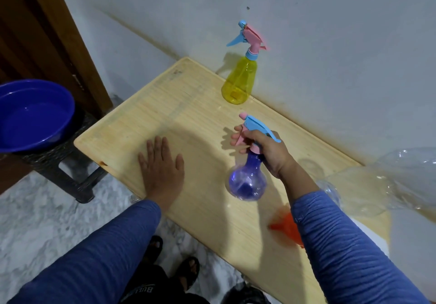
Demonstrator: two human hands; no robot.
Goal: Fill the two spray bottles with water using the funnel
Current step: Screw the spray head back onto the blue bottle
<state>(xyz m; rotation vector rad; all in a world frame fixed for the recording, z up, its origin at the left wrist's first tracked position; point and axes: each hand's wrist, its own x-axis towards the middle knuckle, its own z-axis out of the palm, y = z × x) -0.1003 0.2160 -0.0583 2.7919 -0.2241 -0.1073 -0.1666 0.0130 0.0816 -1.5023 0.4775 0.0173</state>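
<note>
My right hand (262, 149) grips the neck and trigger of a purple round spray bottle (247, 181) with a blue and pink head, over the wooden table (188, 119). My left hand (161, 162) lies flat with straight fingers on the table, left of that bottle. A yellow spray bottle (240, 79) with a pink and blue head stands upright at the table's far edge by the wall. An orange funnel (286, 229) lies on the table near me, partly hidden under my right sleeve.
A blue basin (35, 112) holding water sits on a dark stool (68, 167) left of the table. A clear plastic bottle (377, 183) lies at the table's right end. The wall runs along the table's far side. Marble floor and my sandalled feet show below.
</note>
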